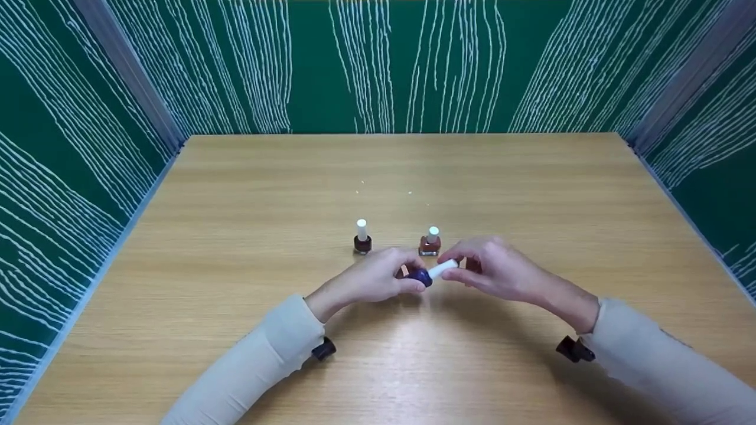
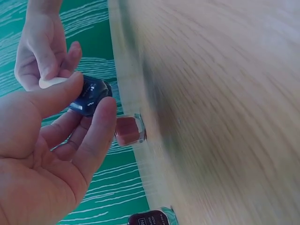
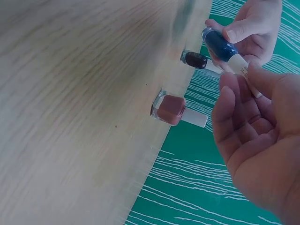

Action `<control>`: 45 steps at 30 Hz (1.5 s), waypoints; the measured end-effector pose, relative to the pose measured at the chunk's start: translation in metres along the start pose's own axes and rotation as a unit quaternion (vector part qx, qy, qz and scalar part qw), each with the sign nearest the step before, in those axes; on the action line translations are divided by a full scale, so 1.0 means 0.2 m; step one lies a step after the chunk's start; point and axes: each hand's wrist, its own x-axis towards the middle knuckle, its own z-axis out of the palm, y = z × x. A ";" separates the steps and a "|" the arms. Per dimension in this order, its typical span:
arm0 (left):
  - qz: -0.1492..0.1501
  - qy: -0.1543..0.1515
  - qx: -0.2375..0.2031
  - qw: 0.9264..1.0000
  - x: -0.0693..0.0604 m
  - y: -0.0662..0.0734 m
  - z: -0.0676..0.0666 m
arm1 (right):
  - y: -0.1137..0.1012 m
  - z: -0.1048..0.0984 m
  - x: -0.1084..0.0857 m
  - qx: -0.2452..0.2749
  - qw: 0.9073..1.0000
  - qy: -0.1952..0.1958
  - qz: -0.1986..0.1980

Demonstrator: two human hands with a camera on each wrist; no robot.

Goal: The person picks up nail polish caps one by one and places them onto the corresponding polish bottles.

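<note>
A dark blue nail polish bottle point(image 1: 420, 277) with a white cap point(image 1: 443, 269) is held tilted above the table between both hands. My left hand point(image 1: 384, 275) grips its glass body between thumb and fingers, as the left wrist view also shows. At the other end, my right hand point(image 1: 496, 268) pinches the white cap with thumb and fingertips. Just behind the hands stands a pinkish-brown nail polish bottle point(image 1: 430, 245), upright with a white cap. Farther left, a dark nail polish bottle point(image 1: 362, 243) stands upright, also white-capped. Whether the blue bottle's cap is loosened cannot be told.
The wooden table point(image 1: 266, 195) carries a few tiny pale specks behind the bottles. Green panels point(image 1: 319, 65) with white wavy lines surround its back and sides. Dark wrist devices point(image 1: 574, 349) show below both sleeves.
</note>
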 end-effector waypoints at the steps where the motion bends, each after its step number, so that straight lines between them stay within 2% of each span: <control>1: 0.000 -0.001 0.003 1.000 0.00 0.00 0.00 | 0.00 0.00 0.00 -0.017 1.000 0.003 -0.008; 4: 0.007 0.004 0.005 1.000 0.00 0.00 0.00 | 0.00 0.00 0.01 -0.055 0.998 0.020 -0.027; 7: 0.017 0.013 0.001 1.000 0.00 0.01 0.00 | 0.00 0.00 0.03 -0.072 0.996 0.038 -0.037; 14: 0.016 0.018 -0.001 1.000 0.00 0.02 -0.01 | 0.00 0.03 0.05 -0.074 0.995 0.068 -0.027; 17: 0.015 0.015 0.000 1.000 0.01 0.03 0.00 | -0.01 0.05 0.04 -0.053 0.996 0.065 -0.013; 21: 0.015 0.013 0.000 1.000 0.00 0.02 0.00 | -0.02 0.06 0.04 -0.021 0.998 0.054 0.032; 24: 0.016 0.011 -0.011 1.000 0.00 0.01 0.00 | -0.03 0.05 0.04 -0.022 0.997 0.042 0.067; 27: 0.018 0.013 -0.026 0.999 0.01 0.00 0.01 | -0.04 0.02 0.04 -0.025 0.996 0.031 0.083; 30: 0.015 0.019 -0.038 0.999 0.01 -0.01 0.00 | -0.04 -0.02 0.02 -0.014 0.997 0.028 0.067; 37: 0.011 0.032 -0.037 0.999 0.00 -0.02 -0.02 | 0.02 -0.08 -0.02 -0.002 0.999 0.033 -0.017; 41: 0.007 0.030 -0.041 0.999 0.00 -0.02 -0.02 | 0.04 -0.07 -0.03 -0.005 0.999 0.031 -0.041; 45: 0.002 0.030 -0.033 0.999 0.00 -0.02 -0.01 | 0.04 -0.06 -0.02 0.005 0.998 0.029 -0.049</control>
